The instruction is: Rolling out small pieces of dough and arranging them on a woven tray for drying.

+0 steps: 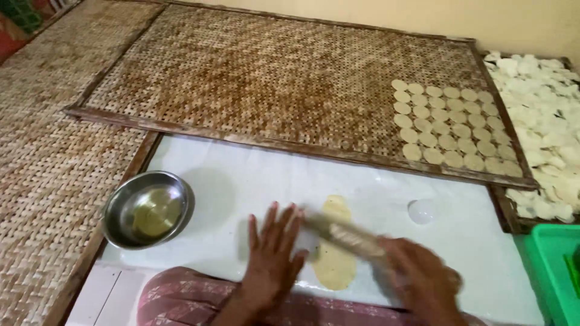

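**Head view: dough rolled out on white sheet**

Head view shows the left hand (273, 253) flat, fingers spread, palm pressing one end of a rolling pin (344, 232). The right hand (423, 279) is blurred; its finger position on the pin's other end cannot be told. The pin lies across an elongated pale dough sheet (334, 250) on the white plastic sheet (241, 181). A steel bowl of oil (148, 209) stands to the left. Small dough discs (450, 127) lie in rows on the woven bamboo tray (254, 78) beyond. A small round white lid (422, 211) sits near the right.
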